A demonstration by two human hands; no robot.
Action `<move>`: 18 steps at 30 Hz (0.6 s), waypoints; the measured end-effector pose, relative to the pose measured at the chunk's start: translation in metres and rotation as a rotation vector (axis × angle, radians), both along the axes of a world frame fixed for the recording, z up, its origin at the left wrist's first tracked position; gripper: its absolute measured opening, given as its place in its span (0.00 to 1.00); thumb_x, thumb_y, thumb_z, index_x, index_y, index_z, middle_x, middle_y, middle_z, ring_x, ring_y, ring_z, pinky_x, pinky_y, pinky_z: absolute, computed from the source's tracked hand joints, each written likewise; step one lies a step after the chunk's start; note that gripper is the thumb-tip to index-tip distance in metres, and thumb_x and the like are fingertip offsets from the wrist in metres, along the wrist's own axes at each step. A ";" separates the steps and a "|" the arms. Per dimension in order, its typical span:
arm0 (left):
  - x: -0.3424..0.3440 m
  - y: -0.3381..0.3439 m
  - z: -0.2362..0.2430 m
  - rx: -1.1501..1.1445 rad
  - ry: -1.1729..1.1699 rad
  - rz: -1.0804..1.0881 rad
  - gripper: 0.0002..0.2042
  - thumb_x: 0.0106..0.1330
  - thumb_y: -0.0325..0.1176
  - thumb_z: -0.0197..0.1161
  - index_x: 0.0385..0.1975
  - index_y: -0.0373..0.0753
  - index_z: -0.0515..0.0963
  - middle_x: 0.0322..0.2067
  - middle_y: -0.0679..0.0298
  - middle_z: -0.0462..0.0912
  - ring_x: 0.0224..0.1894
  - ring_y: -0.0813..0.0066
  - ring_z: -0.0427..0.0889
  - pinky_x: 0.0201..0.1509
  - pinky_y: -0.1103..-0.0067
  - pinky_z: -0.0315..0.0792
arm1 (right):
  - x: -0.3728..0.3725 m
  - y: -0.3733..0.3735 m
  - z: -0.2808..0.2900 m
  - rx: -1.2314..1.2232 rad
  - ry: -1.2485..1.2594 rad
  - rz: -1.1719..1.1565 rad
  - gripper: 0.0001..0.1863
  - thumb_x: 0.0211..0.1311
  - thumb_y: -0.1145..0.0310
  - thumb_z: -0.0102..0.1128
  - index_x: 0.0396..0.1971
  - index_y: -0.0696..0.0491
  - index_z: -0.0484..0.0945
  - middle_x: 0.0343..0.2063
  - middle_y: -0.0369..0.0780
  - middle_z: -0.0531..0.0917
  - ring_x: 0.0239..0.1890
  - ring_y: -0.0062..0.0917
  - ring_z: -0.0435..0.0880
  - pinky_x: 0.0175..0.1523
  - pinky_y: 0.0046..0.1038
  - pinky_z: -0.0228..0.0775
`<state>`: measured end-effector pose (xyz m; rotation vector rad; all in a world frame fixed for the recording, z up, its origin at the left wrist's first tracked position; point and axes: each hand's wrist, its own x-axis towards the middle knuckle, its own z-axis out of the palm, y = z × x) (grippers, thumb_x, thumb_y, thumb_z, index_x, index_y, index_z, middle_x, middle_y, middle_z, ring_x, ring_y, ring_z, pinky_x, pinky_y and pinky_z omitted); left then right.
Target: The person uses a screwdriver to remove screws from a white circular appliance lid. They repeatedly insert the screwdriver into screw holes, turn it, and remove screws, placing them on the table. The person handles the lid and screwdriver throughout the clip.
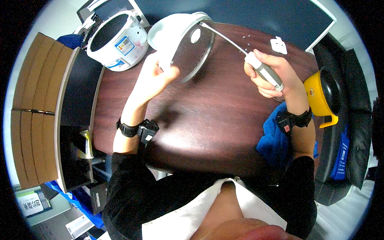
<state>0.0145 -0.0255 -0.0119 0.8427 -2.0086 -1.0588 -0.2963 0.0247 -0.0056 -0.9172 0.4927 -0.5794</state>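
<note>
My left hand [154, 80] grips the lower edge of a white lid [168, 34], thumb toward me. The lid is tilted up on edge above the table. Its underside carries a shiny round plate [190, 56] with a pale oval spot. A screwdriver [262, 72] with a grey and white handle is wrapped in the fingers of my right hand [276, 74]. Its long shaft slants up to the left, and the tip meets the plate's upper rim, though exact contact is too small to tell. Several tiny bits, perhaps screws [248, 37], lie beyond the shaft.
A white rice cooker body [134, 50] stands open at the back left of the dark wooden table [208, 124]. A small white plastic piece [279, 45] lies at the back right. A yellow pot [316, 94] and blue cloth [272, 140] are near my right arm.
</note>
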 end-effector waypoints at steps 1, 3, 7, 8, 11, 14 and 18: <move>0.002 -0.002 -0.002 0.016 -0.018 0.007 0.15 0.51 0.25 0.56 0.40 0.30 0.73 0.30 0.69 0.74 0.32 0.84 0.69 0.36 0.84 0.66 | 0.001 0.000 0.001 -0.035 0.062 -0.033 0.25 0.69 0.51 0.30 0.28 0.57 0.69 0.05 0.35 0.64 0.01 0.16 0.56 0.05 0.17 0.49; 0.001 -0.001 -0.004 0.046 -0.039 0.010 0.15 0.51 0.25 0.56 0.40 0.30 0.73 0.30 0.70 0.74 0.31 0.84 0.69 0.35 0.84 0.66 | 0.000 0.004 0.005 -0.091 0.191 -0.104 0.25 0.69 0.51 0.32 0.26 0.57 0.70 0.05 0.34 0.64 0.01 0.15 0.56 0.05 0.17 0.48; -0.006 0.001 -0.004 0.028 -0.008 -0.008 0.16 0.51 0.25 0.55 0.41 0.30 0.73 0.29 0.70 0.74 0.29 0.85 0.69 0.32 0.85 0.66 | -0.002 0.007 0.007 -0.296 0.440 -0.185 0.24 0.68 0.50 0.38 0.25 0.55 0.72 0.05 0.35 0.66 0.02 0.15 0.58 0.08 0.18 0.50; -0.007 0.000 -0.006 0.009 0.007 -0.015 0.16 0.51 0.25 0.55 0.41 0.30 0.73 0.29 0.70 0.74 0.29 0.86 0.69 0.31 0.85 0.66 | -0.003 0.007 0.005 -0.360 0.550 -0.222 0.24 0.67 0.50 0.40 0.25 0.55 0.73 0.05 0.36 0.67 0.02 0.19 0.60 0.09 0.20 0.53; -0.009 -0.002 -0.012 0.035 -0.018 -0.013 0.16 0.51 0.24 0.55 0.42 0.30 0.73 0.30 0.70 0.75 0.29 0.86 0.69 0.31 0.85 0.66 | -0.001 0.009 -0.004 -0.933 0.972 -0.433 0.21 0.64 0.51 0.46 0.25 0.54 0.76 0.08 0.42 0.71 0.07 0.31 0.67 0.15 0.28 0.62; -0.007 -0.002 -0.012 0.109 -0.060 -0.013 0.17 0.51 0.24 0.55 0.44 0.30 0.72 0.31 0.69 0.75 0.30 0.85 0.70 0.32 0.84 0.67 | 0.007 0.021 0.004 -1.289 1.346 -0.620 0.17 0.59 0.52 0.53 0.25 0.51 0.78 0.14 0.47 0.76 0.18 0.43 0.76 0.24 0.37 0.68; -0.006 0.000 -0.012 0.124 -0.014 -0.020 0.17 0.51 0.24 0.56 0.44 0.31 0.73 0.32 0.69 0.75 0.32 0.84 0.71 0.37 0.83 0.68 | 0.013 0.034 0.011 -1.407 1.551 -0.716 0.16 0.56 0.51 0.56 0.26 0.49 0.79 0.15 0.44 0.78 0.20 0.40 0.78 0.25 0.37 0.69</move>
